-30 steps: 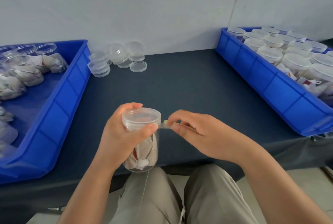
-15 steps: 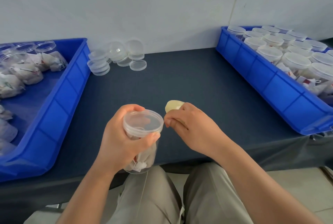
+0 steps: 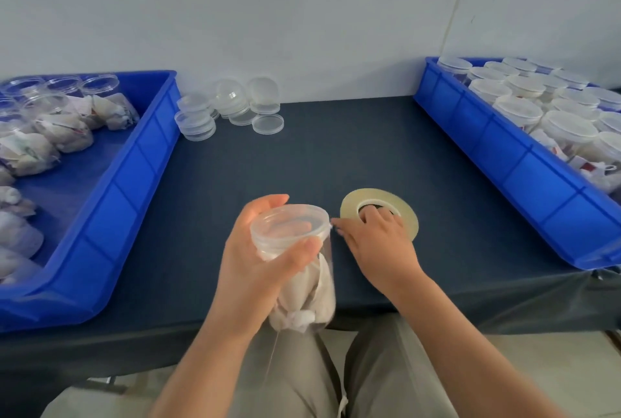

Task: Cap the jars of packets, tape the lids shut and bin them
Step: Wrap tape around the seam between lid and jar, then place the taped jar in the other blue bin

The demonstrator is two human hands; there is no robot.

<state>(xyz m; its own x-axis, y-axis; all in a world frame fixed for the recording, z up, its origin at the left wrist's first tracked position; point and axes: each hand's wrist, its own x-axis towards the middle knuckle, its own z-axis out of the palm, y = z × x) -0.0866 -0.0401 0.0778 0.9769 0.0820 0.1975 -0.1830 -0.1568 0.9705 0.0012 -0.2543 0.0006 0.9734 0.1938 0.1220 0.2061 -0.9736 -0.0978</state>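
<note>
My left hand (image 3: 255,259) grips a clear plastic jar (image 3: 314,293) of white packets just above the table's front edge, fingers wrapped around its neck. A clear lid (image 3: 289,221) sits on the jar. To the jar's right, a roll of clear tape (image 3: 379,195) lies flat on the dark table. My right hand (image 3: 376,242) rests on the roll with fingertips curled into its core. Its thumb points toward the rim of the lid.
A blue bin (image 3: 134,182) on the left holds uncapped jars of packets (image 3: 50,121). A blue bin (image 3: 504,162) on the right is full of capped jars (image 3: 524,105). Loose clear lids (image 3: 232,108) are piled at the back by the wall.
My right hand drew away from the jar's lid and set the tape roll down flat on the table. The jar stayed in my left hand, tilting slightly.
</note>
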